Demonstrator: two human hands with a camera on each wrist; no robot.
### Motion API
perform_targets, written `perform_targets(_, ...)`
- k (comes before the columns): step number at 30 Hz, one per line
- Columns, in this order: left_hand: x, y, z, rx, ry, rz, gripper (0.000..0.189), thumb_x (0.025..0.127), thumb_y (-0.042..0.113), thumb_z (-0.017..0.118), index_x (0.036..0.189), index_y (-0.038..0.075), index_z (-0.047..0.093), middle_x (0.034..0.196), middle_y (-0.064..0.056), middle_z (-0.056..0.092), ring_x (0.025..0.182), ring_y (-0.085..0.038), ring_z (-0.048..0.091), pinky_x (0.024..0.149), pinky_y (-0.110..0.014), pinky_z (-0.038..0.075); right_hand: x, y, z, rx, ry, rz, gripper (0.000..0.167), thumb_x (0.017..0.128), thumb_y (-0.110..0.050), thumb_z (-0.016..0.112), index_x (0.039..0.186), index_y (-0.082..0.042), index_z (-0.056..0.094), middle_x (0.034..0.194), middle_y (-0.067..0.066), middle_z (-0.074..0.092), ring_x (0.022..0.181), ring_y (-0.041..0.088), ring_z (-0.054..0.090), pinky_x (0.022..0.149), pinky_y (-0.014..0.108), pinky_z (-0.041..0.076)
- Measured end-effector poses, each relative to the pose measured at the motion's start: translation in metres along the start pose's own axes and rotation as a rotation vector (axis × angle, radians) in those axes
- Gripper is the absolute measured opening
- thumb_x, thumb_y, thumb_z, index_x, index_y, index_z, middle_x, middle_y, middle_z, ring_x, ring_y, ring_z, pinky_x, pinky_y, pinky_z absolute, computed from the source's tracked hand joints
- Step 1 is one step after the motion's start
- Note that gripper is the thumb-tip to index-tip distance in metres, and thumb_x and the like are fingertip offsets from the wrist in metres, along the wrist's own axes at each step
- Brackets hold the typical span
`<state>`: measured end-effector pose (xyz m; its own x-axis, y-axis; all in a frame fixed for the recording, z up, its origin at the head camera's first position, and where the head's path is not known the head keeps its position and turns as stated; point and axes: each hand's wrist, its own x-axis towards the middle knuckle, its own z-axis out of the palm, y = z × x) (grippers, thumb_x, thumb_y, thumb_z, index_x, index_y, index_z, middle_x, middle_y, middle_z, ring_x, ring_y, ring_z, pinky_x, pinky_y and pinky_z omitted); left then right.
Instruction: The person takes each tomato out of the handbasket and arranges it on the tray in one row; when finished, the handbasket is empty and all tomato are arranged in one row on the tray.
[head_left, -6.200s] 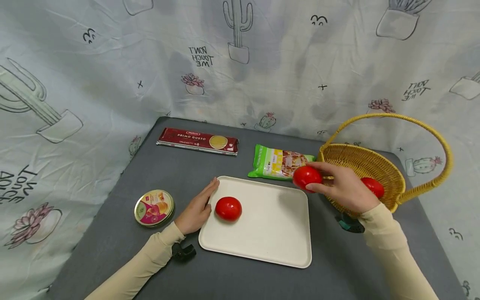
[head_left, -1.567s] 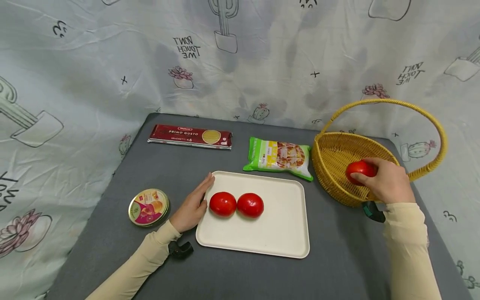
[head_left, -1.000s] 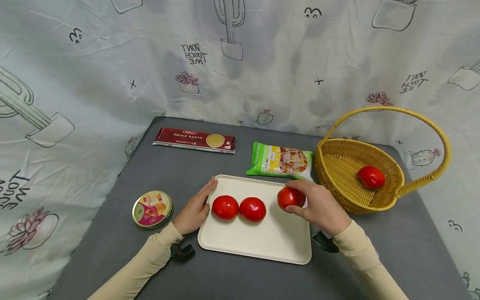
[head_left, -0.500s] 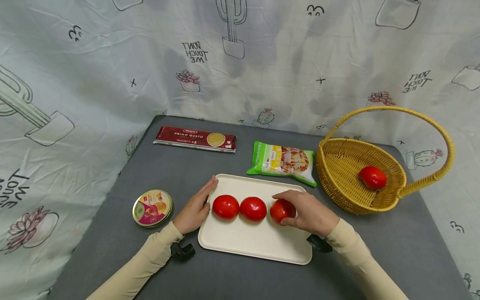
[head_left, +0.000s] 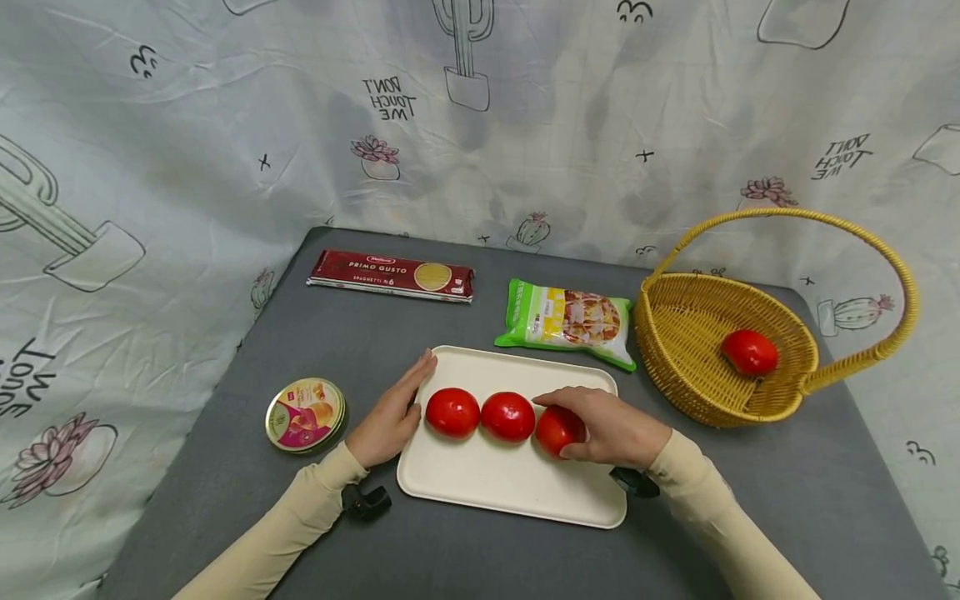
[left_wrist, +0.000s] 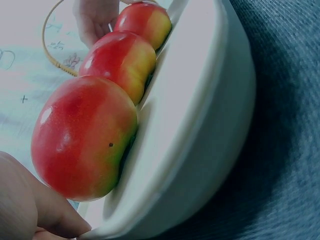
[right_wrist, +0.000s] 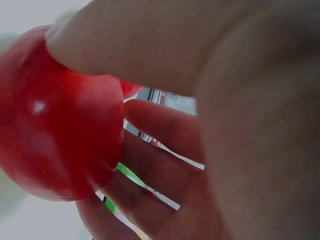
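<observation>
Two glossy red tomatoes, a left one (head_left: 452,412) and a middle one (head_left: 507,417), sit side by side on the cream tray (head_left: 487,479). My right hand (head_left: 617,427) holds a third tomato (head_left: 558,430) at the right end of this row, low over the tray. Its thumb and fingers lie on opposite sides of the fruit (right_wrist: 60,120). Beside the tray's left edge rests my left hand (head_left: 388,419), its fingers stretched along the rim and a fingertip (left_wrist: 70,222) touching it in the left wrist view. Yellow-green undersides show there on the tomatoes.
A yellow wicker basket (head_left: 678,379) with a tall handle and one tomato (head_left: 750,352) inside stands at right. Behind the tray lie a green-and-white food packet (head_left: 566,322) and a red spaghetti pack (head_left: 390,276). A round tin (head_left: 306,415) is at left.
My right hand put a second tomato beside the first, took another from the basket, and carried it left over the tray, close to the middle one. The left hand stays at the rim.
</observation>
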<state>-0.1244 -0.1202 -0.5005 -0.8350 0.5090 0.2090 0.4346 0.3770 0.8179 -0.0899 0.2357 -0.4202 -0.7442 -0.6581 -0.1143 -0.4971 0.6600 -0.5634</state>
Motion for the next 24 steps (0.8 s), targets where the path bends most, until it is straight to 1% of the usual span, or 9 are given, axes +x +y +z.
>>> perform_targets(9,0.001,0.001,0.0,-0.002,-0.001,-0.004,0.069,0.093,-0.024,0.049,0.16,-0.012,0.034,0.171,-0.028,0.024,0.156,-0.044,0.027,0.122,-0.054,0.025,-0.002,-0.002,0.002,-0.011,0.007,-0.004,0.063,0.084,-0.007,0.089,0.141,0.001,0.063,0.136,0.014,0.067,0.12,0.032,0.064,0.101,0.05,0.057)
perform_targets(14,0.001,0.003,0.0,-0.001,-0.004,-0.01,0.069,0.093,-0.024,0.049,0.16,-0.012,0.034,0.171,-0.027,0.024,0.156,-0.044,0.027,0.122,-0.054,0.025,-0.005,-0.001,0.0,-0.024,0.03,-0.007,0.064,0.083,-0.009,0.09,0.141,0.0,0.064,0.141,0.014,0.065,0.126,0.034,0.062,0.106,0.052,0.054)
perform_targets(18,0.001,0.004,0.0,-0.003,-0.006,-0.022,0.069,0.093,-0.024,0.049,0.16,-0.012,0.034,0.171,-0.027,0.024,0.156,-0.044,0.026,0.122,-0.054,0.025,-0.012,0.001,-0.01,-0.029,0.102,0.003,0.063,0.084,-0.011,0.089,0.141,-0.001,0.064,0.143,0.012,0.066,0.13,0.034,0.061,0.109,0.055,0.051)
perform_targets(21,0.001,0.005,0.0,-0.003,-0.006,-0.024,0.069,0.093,-0.024,0.048,0.16,-0.012,0.034,0.171,-0.028,0.024,0.156,-0.044,0.026,0.122,-0.054,0.025,-0.021,0.005,-0.024,-0.031,0.187,0.027,0.06,0.086,-0.012,0.088,0.141,-0.002,0.065,0.14,0.01,0.068,0.128,0.033,0.064,0.106,0.056,0.053)
perform_targets(24,0.001,0.005,-0.001,-0.004,-0.007,-0.024,0.069,0.093,-0.024,0.048,0.16,-0.013,0.033,0.171,-0.028,0.024,0.156,-0.045,0.025,0.122,-0.054,0.025,-0.032,0.011,-0.041,-0.014,0.278,0.077,0.058,0.088,-0.012,0.087,0.141,-0.004,0.066,0.138,0.01,0.069,0.124,0.032,0.066,0.103,0.058,0.054)
